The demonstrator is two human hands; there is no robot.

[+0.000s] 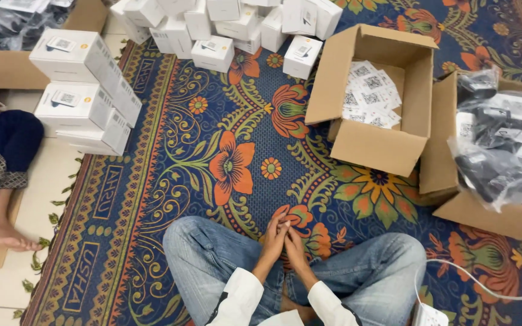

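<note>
Fingers (279, 228): of left hand (273, 241) and right hand (294, 247), pressed together above lap, holding nothing visible.
Carpet (225, 199): bare just ahead.
Open carton (373, 99): further right, holding loose label sheets.
White boxes (83, 90): stacked far left, probably finished.
Bagged black items (502, 151): right, seemingly unpacked yet.

Bright even light, soft shadows — edges distorted
</note>
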